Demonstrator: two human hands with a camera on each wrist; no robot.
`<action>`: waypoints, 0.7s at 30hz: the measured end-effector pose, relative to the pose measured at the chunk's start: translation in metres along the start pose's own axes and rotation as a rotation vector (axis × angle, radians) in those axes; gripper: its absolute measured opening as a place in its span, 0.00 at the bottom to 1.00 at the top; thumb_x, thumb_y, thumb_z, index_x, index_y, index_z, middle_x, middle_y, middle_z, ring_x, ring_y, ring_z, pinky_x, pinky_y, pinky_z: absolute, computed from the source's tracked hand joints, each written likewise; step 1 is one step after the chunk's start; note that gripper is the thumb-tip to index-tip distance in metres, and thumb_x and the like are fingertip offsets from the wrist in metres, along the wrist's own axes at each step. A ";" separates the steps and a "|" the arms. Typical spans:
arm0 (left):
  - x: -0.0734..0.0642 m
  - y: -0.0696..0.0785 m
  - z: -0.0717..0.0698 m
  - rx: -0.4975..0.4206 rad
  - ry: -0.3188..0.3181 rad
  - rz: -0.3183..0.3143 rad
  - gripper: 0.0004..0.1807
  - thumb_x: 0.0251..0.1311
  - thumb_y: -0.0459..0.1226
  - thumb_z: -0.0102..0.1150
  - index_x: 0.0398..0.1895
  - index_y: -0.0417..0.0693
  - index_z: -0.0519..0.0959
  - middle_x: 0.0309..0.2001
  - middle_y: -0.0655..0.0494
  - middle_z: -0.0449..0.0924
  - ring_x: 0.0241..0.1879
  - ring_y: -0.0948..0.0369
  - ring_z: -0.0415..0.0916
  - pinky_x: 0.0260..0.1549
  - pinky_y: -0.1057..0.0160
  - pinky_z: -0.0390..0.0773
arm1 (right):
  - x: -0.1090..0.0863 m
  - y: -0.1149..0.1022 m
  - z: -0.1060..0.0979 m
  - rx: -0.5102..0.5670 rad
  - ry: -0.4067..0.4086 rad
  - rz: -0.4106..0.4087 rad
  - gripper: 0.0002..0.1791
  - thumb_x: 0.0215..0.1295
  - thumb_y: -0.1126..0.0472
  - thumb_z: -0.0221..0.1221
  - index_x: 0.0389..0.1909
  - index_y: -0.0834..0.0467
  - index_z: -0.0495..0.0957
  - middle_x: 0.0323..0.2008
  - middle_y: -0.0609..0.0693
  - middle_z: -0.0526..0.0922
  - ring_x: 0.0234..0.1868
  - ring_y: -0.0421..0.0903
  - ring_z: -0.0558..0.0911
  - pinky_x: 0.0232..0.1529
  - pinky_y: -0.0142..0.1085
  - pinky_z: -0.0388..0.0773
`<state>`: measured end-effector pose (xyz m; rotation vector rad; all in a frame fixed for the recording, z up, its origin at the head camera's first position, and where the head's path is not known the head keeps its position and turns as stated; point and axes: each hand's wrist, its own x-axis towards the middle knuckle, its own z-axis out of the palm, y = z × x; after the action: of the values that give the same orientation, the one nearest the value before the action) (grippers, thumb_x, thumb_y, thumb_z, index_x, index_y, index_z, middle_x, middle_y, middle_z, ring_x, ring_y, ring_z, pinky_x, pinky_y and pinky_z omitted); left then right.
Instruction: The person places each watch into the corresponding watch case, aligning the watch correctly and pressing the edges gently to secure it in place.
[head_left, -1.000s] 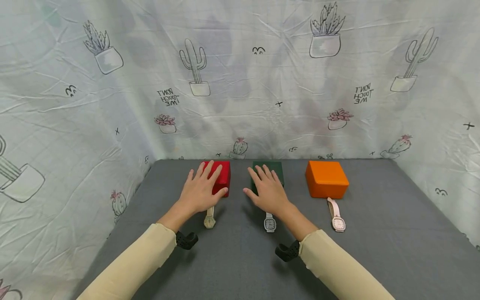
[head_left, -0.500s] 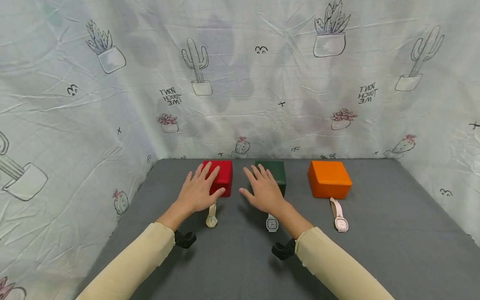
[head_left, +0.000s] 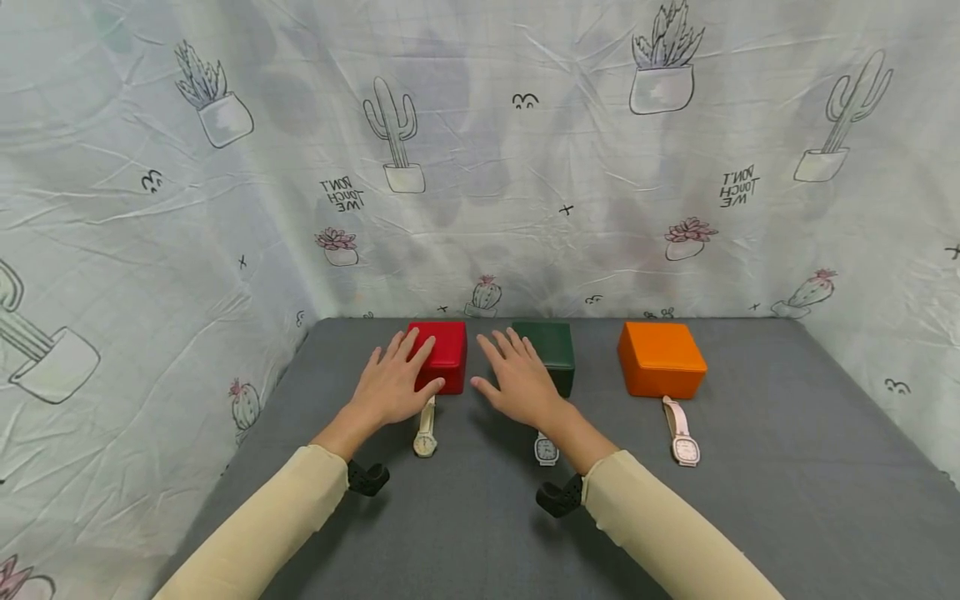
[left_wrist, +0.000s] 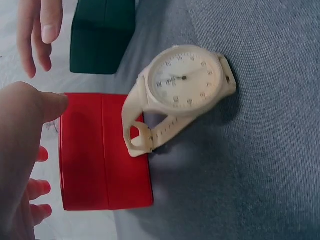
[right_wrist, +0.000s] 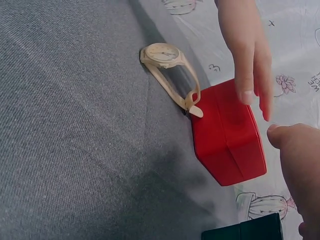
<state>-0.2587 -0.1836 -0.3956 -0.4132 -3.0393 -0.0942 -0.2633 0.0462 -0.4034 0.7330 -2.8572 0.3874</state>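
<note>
Grey cloth (head_left: 465, 533) lay below as the right hand (head_left: 519, 387) had just drifted toward nine o'clock, away from the green box (head_left: 552, 346) and nearer the red box (head_left: 448, 346), suggesting attention on the latter. It and the left hand (head_left: 390, 390), at the red box's eight o'clock, were spread wide, gripping nothing. Wrist views showed the buckled loop of the cream watch (left_wrist: 186, 82), at that box's six o'clock; only the head view showed the orange box (head_left: 662, 357).

I get a bright head view; at six o'clock in the right wrist's, soft shadow dims the grey cloth (right_wrist: 75, 125).
</note>
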 end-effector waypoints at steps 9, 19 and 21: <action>0.001 -0.010 0.004 -0.009 -0.006 -0.016 0.44 0.62 0.60 0.50 0.77 0.54 0.50 0.77 0.45 0.45 0.75 0.41 0.44 0.69 0.34 0.51 | 0.006 -0.008 0.004 -0.027 -0.019 -0.005 0.40 0.67 0.40 0.54 0.75 0.50 0.53 0.74 0.56 0.57 0.77 0.57 0.52 0.76 0.54 0.48; 0.003 -0.022 0.004 -0.021 0.003 0.053 0.43 0.62 0.57 0.53 0.76 0.56 0.52 0.78 0.47 0.46 0.75 0.43 0.46 0.67 0.36 0.58 | 0.013 -0.022 0.009 -0.031 -0.039 -0.036 0.40 0.67 0.41 0.54 0.75 0.50 0.54 0.75 0.56 0.56 0.76 0.58 0.54 0.75 0.53 0.53; 0.003 -0.024 0.005 -0.015 0.001 0.060 0.42 0.62 0.57 0.53 0.76 0.56 0.52 0.78 0.47 0.45 0.75 0.43 0.46 0.67 0.36 0.59 | 0.014 -0.024 0.010 -0.027 -0.035 -0.048 0.40 0.67 0.42 0.55 0.75 0.51 0.54 0.74 0.56 0.57 0.76 0.58 0.55 0.74 0.53 0.54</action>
<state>-0.2685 -0.2057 -0.4012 -0.5053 -3.0241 -0.1134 -0.2643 0.0169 -0.4049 0.8087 -2.8652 0.3319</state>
